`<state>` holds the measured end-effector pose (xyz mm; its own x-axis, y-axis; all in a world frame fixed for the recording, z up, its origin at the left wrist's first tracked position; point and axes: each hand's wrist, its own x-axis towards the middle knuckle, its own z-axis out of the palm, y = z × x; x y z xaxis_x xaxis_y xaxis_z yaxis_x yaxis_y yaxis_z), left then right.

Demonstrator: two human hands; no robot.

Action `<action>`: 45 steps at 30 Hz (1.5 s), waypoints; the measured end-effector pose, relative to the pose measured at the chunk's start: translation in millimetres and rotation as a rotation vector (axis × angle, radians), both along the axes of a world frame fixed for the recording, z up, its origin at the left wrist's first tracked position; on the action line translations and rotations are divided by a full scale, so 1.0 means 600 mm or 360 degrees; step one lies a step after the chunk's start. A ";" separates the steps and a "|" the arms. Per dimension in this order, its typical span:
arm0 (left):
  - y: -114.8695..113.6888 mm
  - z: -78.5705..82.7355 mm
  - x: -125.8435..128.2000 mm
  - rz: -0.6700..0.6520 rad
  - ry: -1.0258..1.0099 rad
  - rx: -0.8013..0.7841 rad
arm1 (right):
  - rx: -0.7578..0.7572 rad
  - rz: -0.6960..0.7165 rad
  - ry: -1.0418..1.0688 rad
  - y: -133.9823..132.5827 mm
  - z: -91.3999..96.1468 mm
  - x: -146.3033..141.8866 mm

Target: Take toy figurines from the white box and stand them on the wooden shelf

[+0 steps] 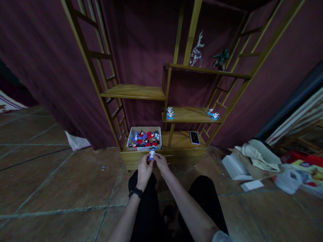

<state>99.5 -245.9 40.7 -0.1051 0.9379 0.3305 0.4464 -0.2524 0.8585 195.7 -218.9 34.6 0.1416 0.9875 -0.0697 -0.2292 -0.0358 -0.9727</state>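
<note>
Both hands meet in front of a wooden shelf unit [141, 91] and together pinch a small figurine [151, 154] with a blue base. My left hand [144, 169], with a black watch on the wrist, grips it from the left. My right hand [160, 162] grips it from the right. Just behind them a white box [131, 133] holds several small figurines in red, blue and black. It rests on the lowest shelf board.
A phone [194, 137] lies on the lowest shelf, right of the box. Small blue figurines [170, 113] [213, 114] stand on the middle right shelf. A glass deer [196, 52] and a dark figure [221, 58] stand higher. White boxes, cloth and bags [252, 158] litter the tiled floor at right.
</note>
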 end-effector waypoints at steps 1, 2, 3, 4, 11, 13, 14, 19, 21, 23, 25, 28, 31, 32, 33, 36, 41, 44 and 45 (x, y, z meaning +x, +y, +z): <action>0.000 -0.001 0.000 -0.0007 0.0007 -0.0017 | -0.0034 -0.0039 0.0037 -0.001 -0.001 0.003; -0.001 -0.001 0.000 -0.0008 0.0018 -0.0029 | -0.0073 -0.0061 0.0098 -0.002 -0.002 0.005; -0.001 -0.002 0.000 -0.0006 0.0030 -0.0035 | -0.0110 -0.0061 0.0170 -0.004 -0.003 0.006; -0.002 -0.002 0.000 -0.0003 0.0041 -0.0034 | -0.0135 -0.0044 0.0237 -0.005 -0.003 0.007; 0.003 0.000 -0.001 -0.0008 0.0042 -0.0029 | -0.0180 0.0020 0.0386 -0.013 0.007 0.013; 0.004 0.002 -0.002 -0.0009 0.0030 -0.0044 | -0.0183 0.0008 0.0406 -0.014 0.010 0.013; 0.005 0.003 -0.003 -0.0008 0.0019 -0.0053 | -0.0187 0.0007 0.0418 -0.015 0.011 0.014; 0.008 0.005 -0.005 -0.0034 -0.0142 -0.0102 | -0.0188 0.0106 0.0516 -0.017 0.015 0.015; 0.011 0.004 -0.007 -0.0055 -0.0224 -0.0122 | -0.0190 0.0146 0.0518 -0.017 0.016 0.016; 0.013 0.003 -0.009 -0.0054 -0.0274 -0.0140 | -0.0200 0.0153 0.0502 -0.016 0.016 0.015; 0.016 0.003 -0.011 -0.0051 -0.0296 -0.0154 | -0.0214 0.0150 0.0494 -0.016 0.015 0.015; 0.019 0.003 -0.013 -0.0046 -0.0335 -0.0154 | -0.0220 0.0182 0.0509 -0.015 0.012 0.016; 0.022 0.001 -0.013 -0.0022 -0.0389 -0.0151 | -0.0241 0.0212 0.0519 -0.014 0.011 0.019; 0.023 0.000 -0.012 -0.0017 -0.0413 -0.0151 | -0.0254 0.0213 0.0517 -0.014 0.012 0.019; 0.024 -0.001 -0.012 -0.0018 -0.0436 -0.0152 | -0.0265 0.0210 0.0512 -0.014 0.013 0.020; 0.027 -0.005 -0.010 0.0021 -0.0463 -0.0162 | -0.0273 0.0197 0.0463 -0.016 0.018 0.019; 0.028 -0.011 -0.007 0.0110 -0.0389 -0.0128 | -0.0254 0.0155 0.0387 -0.020 0.028 0.011; 0.024 -0.013 -0.005 0.0170 -0.0325 -0.0083 | -0.0226 0.0144 0.0372 -0.021 0.030 0.005; 0.022 -0.014 -0.004 0.0196 -0.0287 -0.0070 | -0.0218 0.0146 0.0370 -0.022 0.030 0.003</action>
